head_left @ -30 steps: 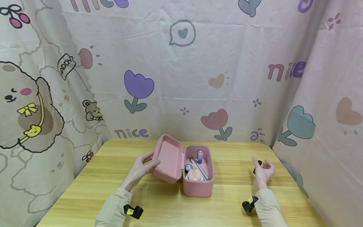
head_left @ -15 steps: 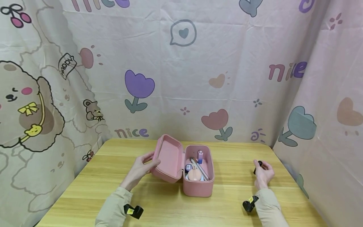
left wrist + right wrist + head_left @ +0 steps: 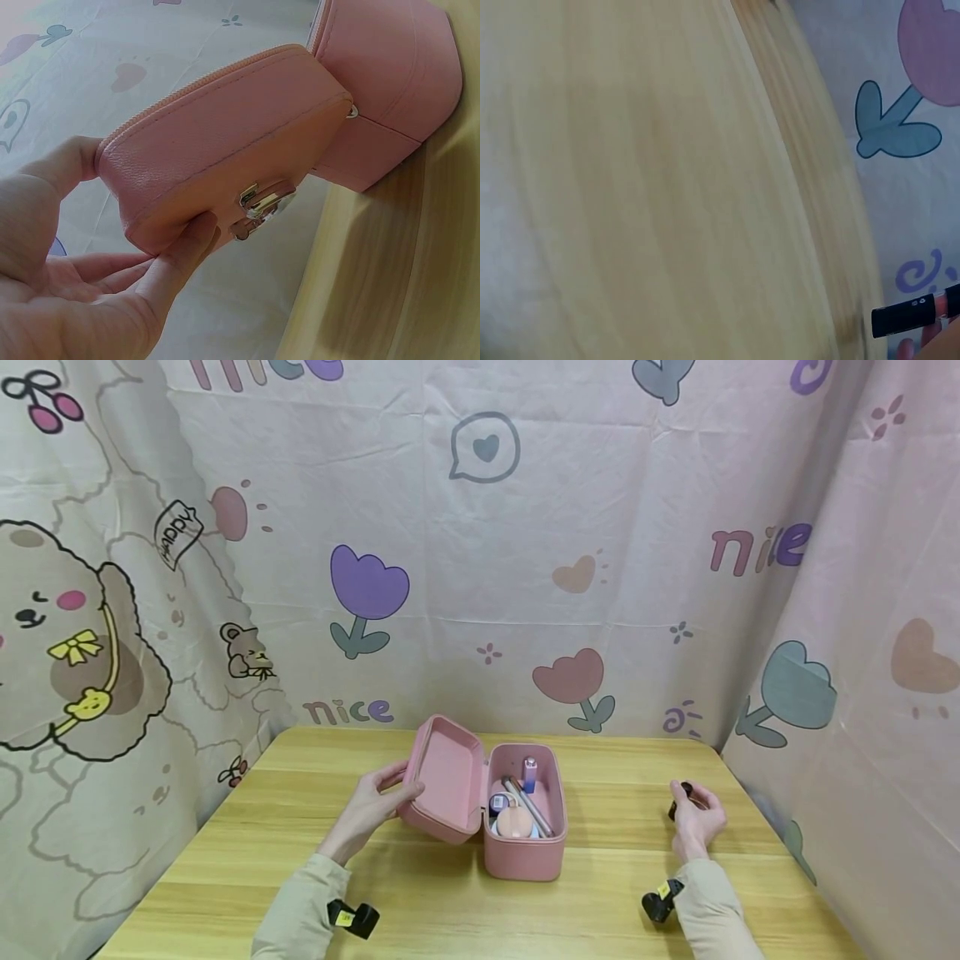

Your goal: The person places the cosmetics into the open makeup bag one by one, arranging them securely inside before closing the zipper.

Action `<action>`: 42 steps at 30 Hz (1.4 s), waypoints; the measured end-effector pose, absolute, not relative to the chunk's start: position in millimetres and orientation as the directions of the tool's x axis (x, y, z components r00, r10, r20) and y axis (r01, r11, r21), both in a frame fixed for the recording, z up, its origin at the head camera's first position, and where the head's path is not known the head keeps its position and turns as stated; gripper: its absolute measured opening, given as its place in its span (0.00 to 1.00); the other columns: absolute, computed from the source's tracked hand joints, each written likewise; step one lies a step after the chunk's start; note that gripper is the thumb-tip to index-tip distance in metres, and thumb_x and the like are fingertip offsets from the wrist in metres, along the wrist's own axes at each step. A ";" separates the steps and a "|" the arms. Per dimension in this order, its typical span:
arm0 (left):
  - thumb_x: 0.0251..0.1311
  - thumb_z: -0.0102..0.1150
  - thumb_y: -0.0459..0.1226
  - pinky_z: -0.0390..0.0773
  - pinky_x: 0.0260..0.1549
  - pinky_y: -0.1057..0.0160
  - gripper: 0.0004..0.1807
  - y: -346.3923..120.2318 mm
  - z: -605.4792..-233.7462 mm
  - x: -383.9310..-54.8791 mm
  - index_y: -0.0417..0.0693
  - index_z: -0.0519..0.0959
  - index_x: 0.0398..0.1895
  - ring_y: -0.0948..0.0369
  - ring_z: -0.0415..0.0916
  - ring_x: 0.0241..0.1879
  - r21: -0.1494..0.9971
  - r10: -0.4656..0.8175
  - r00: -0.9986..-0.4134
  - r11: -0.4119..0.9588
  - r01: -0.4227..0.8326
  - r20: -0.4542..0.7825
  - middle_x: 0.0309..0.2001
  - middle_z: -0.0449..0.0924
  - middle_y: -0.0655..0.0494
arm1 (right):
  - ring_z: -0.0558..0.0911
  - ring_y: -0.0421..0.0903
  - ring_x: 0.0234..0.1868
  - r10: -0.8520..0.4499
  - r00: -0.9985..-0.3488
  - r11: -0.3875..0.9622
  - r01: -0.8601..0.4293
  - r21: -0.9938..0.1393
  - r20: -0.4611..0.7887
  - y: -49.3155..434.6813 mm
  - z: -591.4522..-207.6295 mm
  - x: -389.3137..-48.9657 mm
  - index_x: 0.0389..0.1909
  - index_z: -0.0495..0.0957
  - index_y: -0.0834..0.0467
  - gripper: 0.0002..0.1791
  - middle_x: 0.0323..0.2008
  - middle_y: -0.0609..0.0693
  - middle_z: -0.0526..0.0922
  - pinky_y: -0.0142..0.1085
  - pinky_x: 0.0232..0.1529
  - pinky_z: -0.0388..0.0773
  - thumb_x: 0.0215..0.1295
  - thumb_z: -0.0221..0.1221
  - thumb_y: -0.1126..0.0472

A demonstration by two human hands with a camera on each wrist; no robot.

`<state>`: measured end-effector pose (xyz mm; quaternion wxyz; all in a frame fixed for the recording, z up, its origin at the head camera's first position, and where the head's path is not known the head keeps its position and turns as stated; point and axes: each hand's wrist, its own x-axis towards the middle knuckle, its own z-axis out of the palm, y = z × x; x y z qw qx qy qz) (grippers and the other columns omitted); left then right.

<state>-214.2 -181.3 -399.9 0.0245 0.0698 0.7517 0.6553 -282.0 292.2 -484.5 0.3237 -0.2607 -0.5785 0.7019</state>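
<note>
A pink zippered cosmetic case [image 3: 523,860] stands on the table with its lid [image 3: 450,777] swung out to the left. My left hand [image 3: 367,810] grips the lid's outer edge. In the left wrist view the thumb and fingers wrap the lid's corner, close to a gold clasp [image 3: 266,206]. Well to the right of the case, my right hand [image 3: 699,820] pinches a small black lipstick tube [image 3: 904,318] with a coral band. Most of that hand lies outside the right wrist view; only some fingertips show at the lower right corner.
Inside the case lie a purple tube [image 3: 529,775], slim brushes [image 3: 536,814], a small dark round jar [image 3: 498,803] and a round peach puff [image 3: 514,822]. The wooden table [image 3: 420,910] ends at a printed cloth [image 3: 480,568] behind and at the sides.
My right fingers have closed in around the lipstick tube, having been more spread a second ago. My left hand and the lid hold the same place.
</note>
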 end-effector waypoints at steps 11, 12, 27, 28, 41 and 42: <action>0.68 0.59 0.36 0.84 0.46 0.68 0.36 -182.1 -400.2 -214.2 0.33 0.58 0.75 0.57 0.82 0.54 0.990 0.146 -0.988 0.121 0.072 0.054 0.71 0.65 0.30 | 0.78 0.27 0.27 0.719 -0.692 -0.126 -0.224 -0.967 0.067 274.7 -465.9 -283.3 0.43 0.84 0.59 0.11 0.24 0.31 0.78 0.16 0.32 0.76 0.59 0.70 0.66; 0.68 0.59 0.37 0.84 0.46 0.68 0.36 -182.1 -400.2 -214.2 0.33 0.58 0.75 0.56 0.82 0.55 0.990 0.146 -0.988 0.121 0.071 0.053 0.71 0.65 0.30 | 0.78 0.27 0.27 0.714 -0.696 -0.124 -0.228 -0.966 0.072 273.0 -464.0 -283.5 0.43 0.84 0.59 0.11 0.24 0.31 0.79 0.17 0.32 0.76 0.59 0.70 0.66; 0.69 0.58 0.37 0.84 0.48 0.67 0.36 -181.8 -400.7 -213.8 0.33 0.58 0.76 0.52 0.81 0.57 0.991 0.151 -0.987 0.111 0.071 0.054 0.71 0.65 0.30 | 0.84 0.31 0.26 0.581 -0.803 -0.195 -0.295 -0.936 0.132 254.2 -440.9 -288.7 0.32 0.85 0.47 0.10 0.26 0.37 0.82 0.22 0.35 0.83 0.59 0.70 0.67; 0.69 0.58 0.37 0.84 0.48 0.67 0.36 -181.8 -400.8 -213.8 0.33 0.58 0.76 0.52 0.81 0.57 0.991 0.150 -0.987 0.110 0.070 0.053 0.71 0.65 0.30 | 0.84 0.31 0.26 0.576 -0.806 -0.193 -0.297 -0.935 0.137 253.2 -439.2 -289.2 0.33 0.86 0.48 0.09 0.26 0.37 0.82 0.22 0.35 0.84 0.59 0.70 0.67; 0.69 0.58 0.37 0.83 0.45 0.68 0.36 -182.0 -400.8 -214.3 0.33 0.58 0.75 0.57 0.82 0.53 0.990 0.148 -0.987 0.122 0.076 0.058 0.71 0.66 0.30 | 0.86 0.33 0.27 0.489 -0.850 -0.186 -0.323 -0.928 0.198 236.9 -412.8 -289.6 0.33 0.86 0.47 0.11 0.26 0.39 0.83 0.25 0.37 0.85 0.58 0.70 0.68; 0.69 0.58 0.37 0.83 0.45 0.69 0.36 -182.0 -400.8 -214.4 0.33 0.58 0.75 0.58 0.82 0.53 0.989 0.150 -0.987 0.123 0.077 0.058 0.71 0.66 0.30 | 0.87 0.33 0.27 0.480 -0.853 -0.183 -0.324 -0.928 0.203 235.4 -410.8 -289.1 0.33 0.86 0.47 0.10 0.27 0.39 0.83 0.26 0.37 0.86 0.58 0.70 0.67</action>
